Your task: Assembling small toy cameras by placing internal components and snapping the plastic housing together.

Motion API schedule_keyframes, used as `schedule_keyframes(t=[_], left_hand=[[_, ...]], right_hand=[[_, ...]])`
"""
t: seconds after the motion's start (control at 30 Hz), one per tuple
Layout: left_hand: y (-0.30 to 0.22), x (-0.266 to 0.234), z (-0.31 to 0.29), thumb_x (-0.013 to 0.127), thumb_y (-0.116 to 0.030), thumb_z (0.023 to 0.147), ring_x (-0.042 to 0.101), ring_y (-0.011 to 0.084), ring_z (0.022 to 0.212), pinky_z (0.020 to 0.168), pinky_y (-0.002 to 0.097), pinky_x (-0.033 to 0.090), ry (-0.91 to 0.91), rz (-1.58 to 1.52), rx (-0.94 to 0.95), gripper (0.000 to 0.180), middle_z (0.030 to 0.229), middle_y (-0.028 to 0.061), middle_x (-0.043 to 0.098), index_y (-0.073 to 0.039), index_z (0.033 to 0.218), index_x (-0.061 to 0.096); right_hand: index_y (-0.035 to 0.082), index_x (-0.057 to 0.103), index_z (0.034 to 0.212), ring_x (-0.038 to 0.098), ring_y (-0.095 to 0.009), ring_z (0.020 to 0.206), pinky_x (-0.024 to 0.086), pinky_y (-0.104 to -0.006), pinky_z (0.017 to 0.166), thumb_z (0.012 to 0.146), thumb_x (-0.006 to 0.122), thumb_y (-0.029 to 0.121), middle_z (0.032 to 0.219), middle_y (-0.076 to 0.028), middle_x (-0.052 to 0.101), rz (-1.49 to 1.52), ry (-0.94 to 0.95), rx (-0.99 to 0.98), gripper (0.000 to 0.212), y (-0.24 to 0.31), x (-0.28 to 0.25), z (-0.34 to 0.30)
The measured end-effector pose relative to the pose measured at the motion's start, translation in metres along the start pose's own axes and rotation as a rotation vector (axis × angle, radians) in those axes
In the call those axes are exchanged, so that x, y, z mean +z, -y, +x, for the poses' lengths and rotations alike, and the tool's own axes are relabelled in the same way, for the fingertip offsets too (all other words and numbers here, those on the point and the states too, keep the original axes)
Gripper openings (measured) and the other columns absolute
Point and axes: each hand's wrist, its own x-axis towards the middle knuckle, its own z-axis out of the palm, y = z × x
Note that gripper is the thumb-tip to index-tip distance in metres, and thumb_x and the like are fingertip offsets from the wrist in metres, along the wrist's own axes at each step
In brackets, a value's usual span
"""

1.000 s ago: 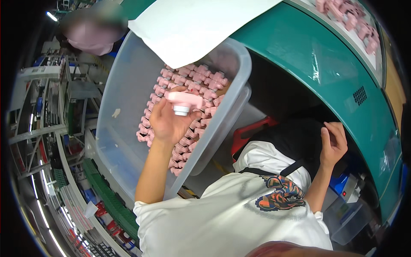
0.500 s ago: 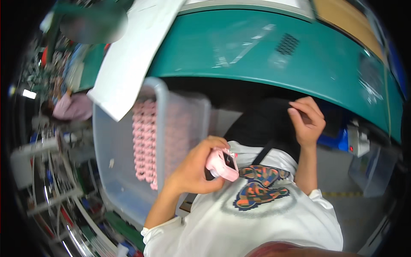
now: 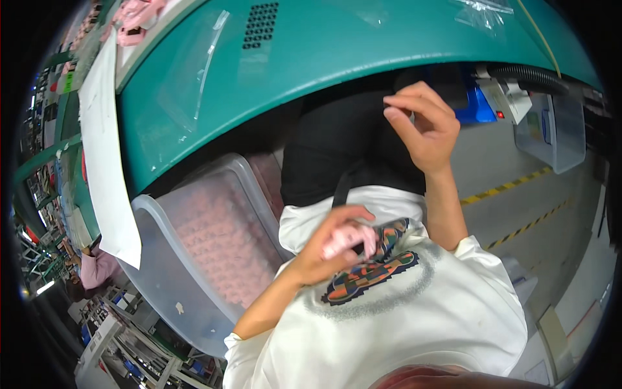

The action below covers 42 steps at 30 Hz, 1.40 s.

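Observation:
My left hand [image 3: 317, 249] is wrapped round a small pink plastic device [image 3: 350, 238] in front of my white shirt. Motion blurs the device, though a dark patch shows on it. Above my lap, near the bench edge, my right hand [image 3: 429, 126] is closed, thumb and forefinger drawn close together. A tiny dark spot shows at their tips; I cannot make out what it is. To the left of my lap stands a translucent plastic bin [image 3: 170, 243]; many pink pieces [image 3: 220, 240] in rows show through its wall.
The green bench [image 3: 311, 45] curves across the top, bearing a sheet of small black pieces [image 3: 261, 26] and clear plastic film [image 3: 483, 10]. White paper [image 3: 107, 162] hangs past its left end. At right are a clear bin [image 3: 564, 133] and a black hose [image 3: 528, 74]. Someone in pink [image 3: 97, 269] is far left.
My view has swung to the right, so the bench and bins appear farther left. The pink device has turned in my left hand. My right hand keeps its closed pose.

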Motion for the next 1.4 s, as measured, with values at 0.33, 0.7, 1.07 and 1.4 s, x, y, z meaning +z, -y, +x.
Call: schedule_keyframes(t=[0.33,0.7,1.07,1.4], left_hand=[[-0.045,-0.003,0.047,0.068,-0.061,0.091,0.067,0.0385,0.104,0.087,0.0453,0.058,0.021,-0.436,0.417,0.077,0.127,0.0309,0.057,-0.002,0.134,0.043],[-0.053,0.026,0.086,0.055,-0.071,0.094,0.066,0.0386,0.104,0.087,0.0442,0.057,0.161,-0.448,0.55,0.077,0.122,0.0315,0.06,-0.001,0.126,0.052],[-0.037,0.027,0.135,0.052,-0.046,0.102,0.064,0.0316,0.105,0.088,0.0406,0.055,-0.142,-0.46,0.031,0.051,0.117,0.0207,0.062,-0.001,0.124,0.06],[0.058,0.077,0.309,0.053,-0.033,0.099,0.066,0.0257,0.091,0.073,0.0341,0.053,-0.158,-0.422,-0.437,0.032,0.105,0.0134,0.067,-0.007,0.111,0.067]], right_hand=[[-0.004,0.074,0.099,0.055,-0.017,0.078,0.042,-0.023,0.065,0.081,0.07,-0.013,0.095,-0.011,0.066,-0.063,-0.042,-0.065,0.02,-0.01,-0.004,0.001],[-0.005,0.074,0.098,0.054,-0.016,0.077,0.041,-0.0224,0.065,0.081,0.071,-0.012,0.094,-0.011,0.066,-0.103,-0.088,-0.077,0.019,-0.008,-0.022,0.0],[-0.004,0.075,0.096,0.053,-0.014,0.076,0.04,-0.0219,0.063,0.081,0.072,-0.011,0.093,-0.009,0.066,-0.227,-0.294,-0.006,0.017,-0.004,-0.076,-0.026],[-0.004,0.075,0.095,0.052,-0.012,0.074,0.039,-0.0214,0.062,0.082,0.071,-0.011,0.091,-0.007,0.066,-0.341,-0.538,0.075,0.015,0.014,-0.129,-0.061]])
